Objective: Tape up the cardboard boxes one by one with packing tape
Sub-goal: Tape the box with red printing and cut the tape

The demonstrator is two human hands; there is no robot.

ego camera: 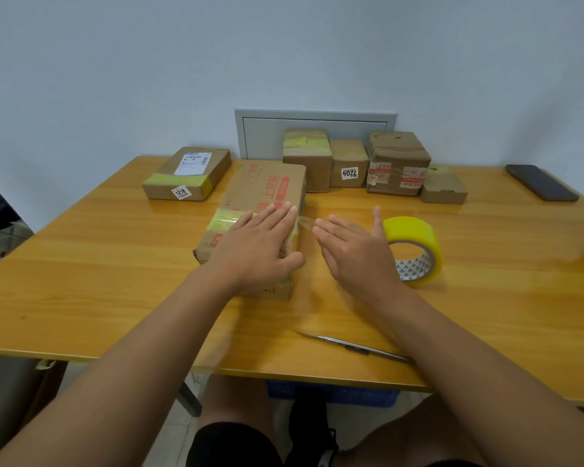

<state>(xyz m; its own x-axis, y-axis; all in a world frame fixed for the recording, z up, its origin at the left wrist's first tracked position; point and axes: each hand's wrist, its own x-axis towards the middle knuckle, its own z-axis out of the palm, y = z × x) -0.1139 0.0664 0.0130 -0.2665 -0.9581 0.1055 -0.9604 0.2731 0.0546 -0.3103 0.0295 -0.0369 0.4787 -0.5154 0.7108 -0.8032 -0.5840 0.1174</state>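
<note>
The left hand (260,246) lies flat, fingers straight, pressing a yellow tape strip (224,221) on the box (262,193) at mid-bench (81,264). The right hand (354,247) hovers just right of the box, fingers straight, holding nothing. The tape roll (415,249) stands behind it. A knife (354,347) lies nearer. Five taped boxes (348,163) line the far edge.
</note>
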